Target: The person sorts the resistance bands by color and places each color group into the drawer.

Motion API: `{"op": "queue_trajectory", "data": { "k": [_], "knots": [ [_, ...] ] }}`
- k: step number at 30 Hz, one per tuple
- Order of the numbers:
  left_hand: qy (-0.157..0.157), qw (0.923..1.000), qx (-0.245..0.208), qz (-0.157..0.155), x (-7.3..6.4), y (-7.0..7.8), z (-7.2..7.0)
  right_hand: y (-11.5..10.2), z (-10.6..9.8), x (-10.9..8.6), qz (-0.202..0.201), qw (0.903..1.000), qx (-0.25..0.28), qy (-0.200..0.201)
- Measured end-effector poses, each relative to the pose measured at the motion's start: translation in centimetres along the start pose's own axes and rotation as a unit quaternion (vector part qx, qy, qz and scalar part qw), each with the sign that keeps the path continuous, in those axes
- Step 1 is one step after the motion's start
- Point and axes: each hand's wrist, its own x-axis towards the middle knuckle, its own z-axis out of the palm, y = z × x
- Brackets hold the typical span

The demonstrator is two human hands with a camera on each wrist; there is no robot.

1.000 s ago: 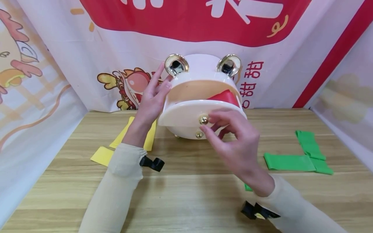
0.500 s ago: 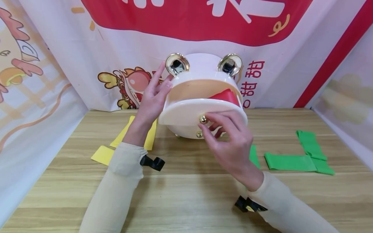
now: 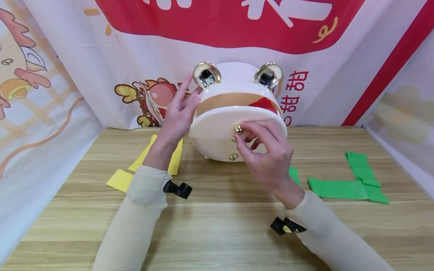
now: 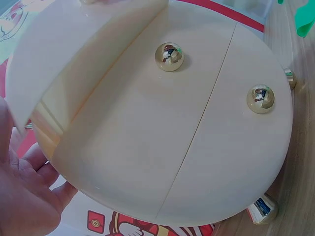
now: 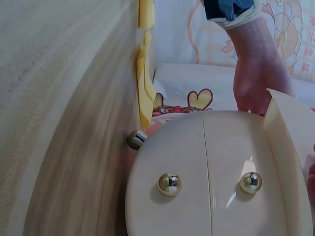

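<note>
A white frog-like drawer box (image 3: 234, 77) with gold-rimmed eyes stands on the table. Its top drawer (image 3: 213, 126) is pulled partly out, and a strip of red cloth (image 3: 263, 103) shows inside at the right. My right hand (image 3: 268, 154) pinches the drawer's gold knob (image 3: 238, 129) between thumb and index finger. Against the box's left side rests my left hand (image 3: 178, 116), its fingers extended. In the left wrist view the left hand (image 4: 29, 196) lies beside the rim, near the lower drawers' gold knobs (image 4: 170, 56). The right wrist view catches only a sliver of right-hand fingers.
Yellow cloth pieces (image 3: 120, 180) lie on the wooden table (image 3: 210, 233) at left, partly behind the left forearm. Green cloth strips (image 3: 339, 189) lie at right, one partly hidden by the right wrist. A printed curtain (image 3: 234, 34) hangs right behind the box.
My right hand has closed in on the knob and moved away from me with it. The top drawer has slid partway in, narrowing its opening. The left hand stays put.
</note>
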Motion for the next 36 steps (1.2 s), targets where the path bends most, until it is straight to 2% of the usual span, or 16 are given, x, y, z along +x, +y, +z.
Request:
{"op": "queue_trajectory", "data": {
  "k": [8, 17, 30, 36],
  "knots": [
    [0.003, 0.9999, -0.001, -0.01, -0.1, 0.1, 0.0, 1.9, 1.1, 0.9, -0.008, 0.9997, 0.013, 0.02],
    [0.005, 0.9998, -0.017, -0.005, 0.1, -0.1, 0.0, 3.2, 2.2, 1.7, -0.015, 0.9993, 0.016, 0.031],
    [0.003, 0.9996, -0.02, -0.018, 0.0, 0.0, -0.1, 4.2, 2.8, 2.0, -0.011, 0.9991, 0.019, 0.037],
    [0.002, 0.9996, -0.021, -0.021, -0.1, 0.1, -0.1, 4.0, 2.5, 1.9, 0.007, 0.9994, 0.025, 0.024]
  ]
}}
